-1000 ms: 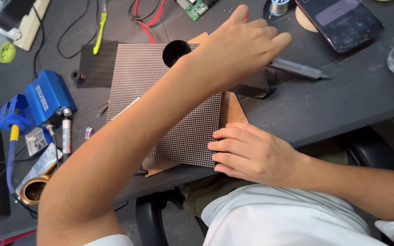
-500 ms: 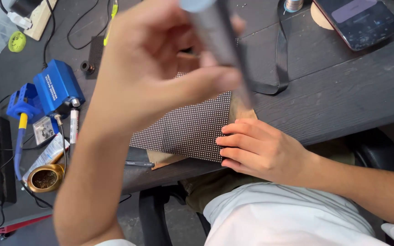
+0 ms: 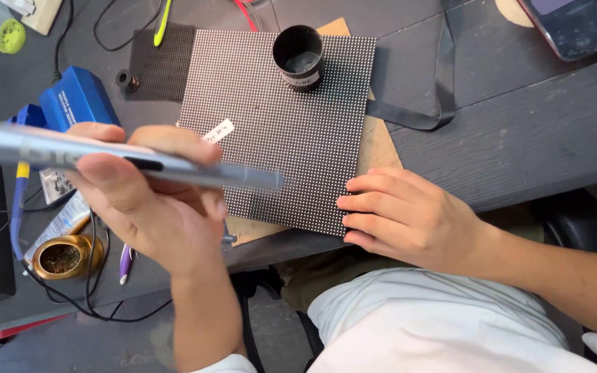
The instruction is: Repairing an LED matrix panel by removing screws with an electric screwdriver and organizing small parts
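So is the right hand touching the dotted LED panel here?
Touching. The head view shows the right hand resting flat, its fingertips pressed on the near corner of the dotted panel, with no gap visible.

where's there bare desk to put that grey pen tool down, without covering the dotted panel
The widest bare patch of dark desk lies right of the dotted panel, between the black strap and the desk's near edge, beyond the right hand. The left side is crowded: blue station, brass pot, cables, where the left hand holds the grey pen tool.
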